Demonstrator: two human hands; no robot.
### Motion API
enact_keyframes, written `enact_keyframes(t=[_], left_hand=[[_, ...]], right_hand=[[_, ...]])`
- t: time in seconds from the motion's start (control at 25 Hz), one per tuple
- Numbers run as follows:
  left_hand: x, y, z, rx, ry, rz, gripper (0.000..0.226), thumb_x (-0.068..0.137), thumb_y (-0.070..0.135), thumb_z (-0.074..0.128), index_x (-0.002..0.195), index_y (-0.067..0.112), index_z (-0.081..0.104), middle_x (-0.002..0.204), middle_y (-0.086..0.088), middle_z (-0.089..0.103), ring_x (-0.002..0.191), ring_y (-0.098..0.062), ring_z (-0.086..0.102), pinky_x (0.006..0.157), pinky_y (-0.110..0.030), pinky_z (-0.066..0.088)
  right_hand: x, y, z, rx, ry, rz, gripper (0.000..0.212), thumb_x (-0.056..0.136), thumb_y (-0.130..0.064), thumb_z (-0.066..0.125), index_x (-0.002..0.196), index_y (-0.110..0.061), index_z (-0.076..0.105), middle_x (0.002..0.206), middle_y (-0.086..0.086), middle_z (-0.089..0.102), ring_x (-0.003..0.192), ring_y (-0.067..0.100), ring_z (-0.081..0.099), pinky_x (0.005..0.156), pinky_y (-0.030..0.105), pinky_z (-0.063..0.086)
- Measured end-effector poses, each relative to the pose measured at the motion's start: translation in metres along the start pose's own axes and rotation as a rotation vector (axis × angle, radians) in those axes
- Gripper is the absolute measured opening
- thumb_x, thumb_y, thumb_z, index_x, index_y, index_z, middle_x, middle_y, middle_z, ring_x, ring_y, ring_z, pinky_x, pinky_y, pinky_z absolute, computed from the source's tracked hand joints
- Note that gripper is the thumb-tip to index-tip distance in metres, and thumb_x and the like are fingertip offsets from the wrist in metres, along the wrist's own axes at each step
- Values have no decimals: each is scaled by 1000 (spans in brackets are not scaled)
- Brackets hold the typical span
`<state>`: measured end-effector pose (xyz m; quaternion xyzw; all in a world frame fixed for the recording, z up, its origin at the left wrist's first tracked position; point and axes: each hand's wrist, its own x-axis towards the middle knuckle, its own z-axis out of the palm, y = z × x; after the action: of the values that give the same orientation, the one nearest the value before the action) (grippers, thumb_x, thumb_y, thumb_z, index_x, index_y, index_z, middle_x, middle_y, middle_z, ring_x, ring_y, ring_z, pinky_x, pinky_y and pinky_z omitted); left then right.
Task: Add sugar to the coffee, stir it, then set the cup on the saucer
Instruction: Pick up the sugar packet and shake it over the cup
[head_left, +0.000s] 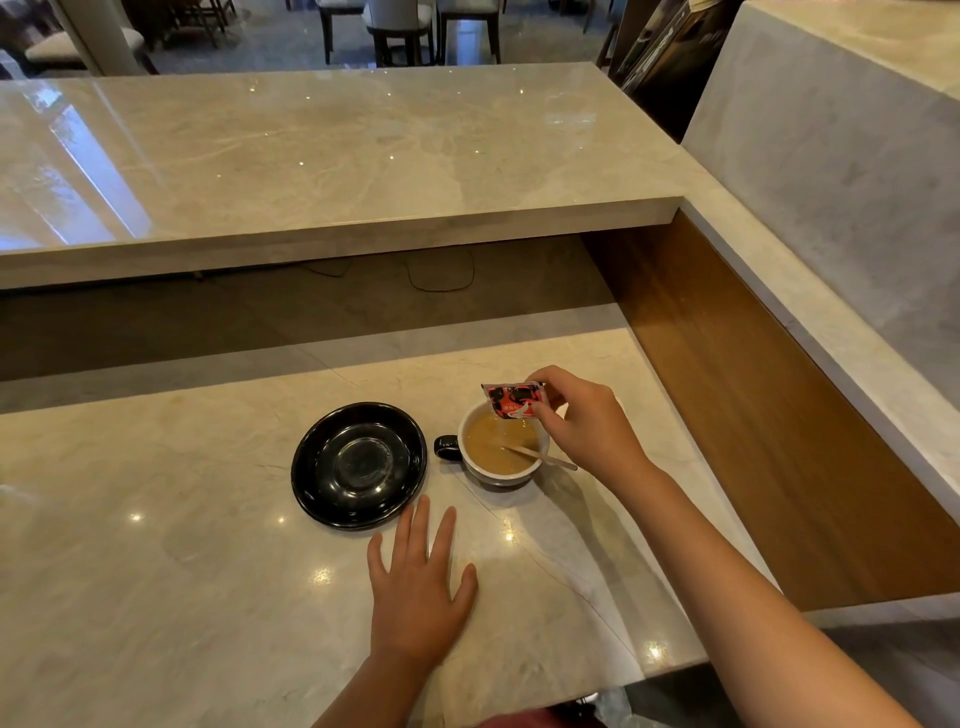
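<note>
A white cup (501, 475) with a dark handle on its left holds light brown coffee and stands on the marble counter. A wooden stirrer (545, 459) leans in the cup, its end sticking out to the right. Just left of the cup sits an empty black saucer (311, 470). My right hand (587, 421) pinches a red and black sugar packet (511, 400), tilted over the cup's far rim. My left hand (421, 582) lies flat on the counter in front of the saucer and cup, fingers spread, holding nothing.
The lower marble counter (156, 597) runs left and towards me. A raised marble ledge (337, 156) overhangs behind it, with a dark gap and cables below. A wooden panel (753, 415) and marble wall close the right side. Chairs stand far back.
</note>
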<state>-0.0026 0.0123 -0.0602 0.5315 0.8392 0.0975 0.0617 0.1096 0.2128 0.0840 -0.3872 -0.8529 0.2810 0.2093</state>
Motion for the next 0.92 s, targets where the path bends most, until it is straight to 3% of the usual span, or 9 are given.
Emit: enact_keyframes(t=[0.2, 0.4, 0.56, 0.72, 0.92], left_hand=[[0, 1, -1, -6, 16, 5, 63, 84, 57, 35, 139, 26, 36, 148, -9, 31, 135, -26, 26, 106, -48, 6], [0, 1, -1, -1, 7, 6, 64, 84, 56, 36, 140, 26, 34, 149, -9, 30, 136, -24, 21, 106, -47, 1], [0, 0, -1, -5, 1, 7, 64, 84, 56, 38, 140, 26, 35, 150, -9, 29, 136, -24, 19, 106, -46, -2], [0, 1, -1, -1, 2, 4, 63, 84, 57, 35, 139, 26, 37, 148, -10, 31, 135, -26, 25, 105, -49, 6], [0, 2, -2, 4, -5, 1, 64, 84, 58, 35, 140, 26, 36, 149, -9, 30, 135, -27, 25, 105, -49, 3]], right_hand=[[-7, 7, 6, 156, 47, 132, 11, 90, -17, 55, 97, -14, 63, 94, 7, 71, 86, 19, 64, 73, 34, 55], [-16, 5, 9, 385, 156, 267, 11, 88, -10, 57, 88, -11, 69, 83, 1, 67, 78, 8, 59, 67, 17, 46], [-23, 5, 7, 646, 221, 376, 12, 87, -4, 57, 89, -5, 68, 69, 3, 65, 56, -1, 59, 55, 11, 48], [-28, 1, 3, 795, 248, 417, 12, 86, -1, 57, 89, -10, 64, 72, 9, 68, 57, 6, 64, 59, 16, 54], [-29, -3, -5, 1072, 287, 482, 12, 85, 0, 58, 87, -11, 62, 70, 7, 74, 65, 15, 70, 60, 19, 57]])
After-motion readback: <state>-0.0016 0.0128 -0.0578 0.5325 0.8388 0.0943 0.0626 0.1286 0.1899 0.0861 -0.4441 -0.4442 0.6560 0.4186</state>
